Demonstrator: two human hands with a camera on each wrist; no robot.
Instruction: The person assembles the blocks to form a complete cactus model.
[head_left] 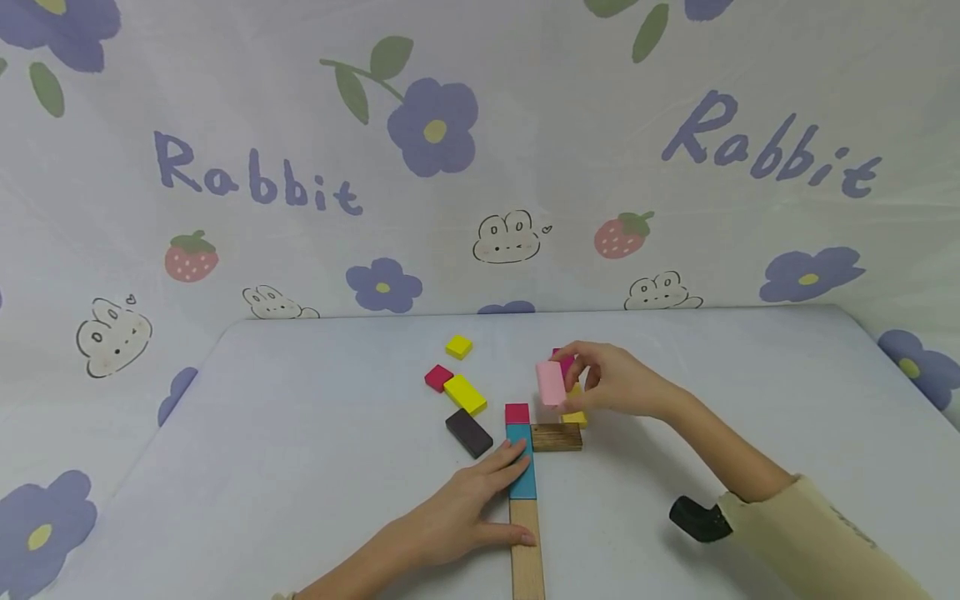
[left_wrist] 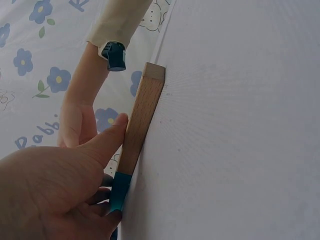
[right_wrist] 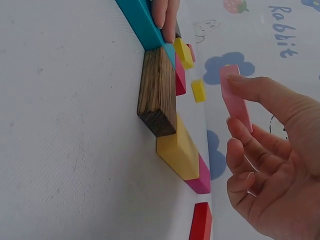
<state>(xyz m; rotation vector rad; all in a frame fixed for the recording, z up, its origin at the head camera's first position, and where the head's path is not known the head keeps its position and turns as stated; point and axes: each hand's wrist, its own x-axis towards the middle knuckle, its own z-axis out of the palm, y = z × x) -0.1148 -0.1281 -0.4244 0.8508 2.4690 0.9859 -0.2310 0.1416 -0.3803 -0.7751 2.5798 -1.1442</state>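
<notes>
My right hand (head_left: pixel 618 379) pinches a pink block (head_left: pixel 551 383) between thumb and fingers, held up off the table in the right wrist view (right_wrist: pixel 234 95). Below that hand lie a pale yellow block (right_wrist: pixel 179 152) and a magenta block (right_wrist: pixel 201 177). My left hand (head_left: pixel 465 508) rests along a straight row, its fingertips on a blue block (head_left: pixel 525 483) and its thumb on a long plain wooden block (head_left: pixel 528 558). A small crimson block (head_left: pixel 517 413) caps the row's far end. A dark-grained wooden block (head_left: pixel 557 437) sticks out rightward beside the blue one.
Left of the row lie a dark block (head_left: pixel 469 432), a long yellow block (head_left: pixel 466 394), a small red block (head_left: pixel 438 377) and a small yellow block (head_left: pixel 459 347). The right wrist view also has a bright red block (right_wrist: pixel 201 221). A printed cloth (head_left: pixel 420 208) hangs behind the table.
</notes>
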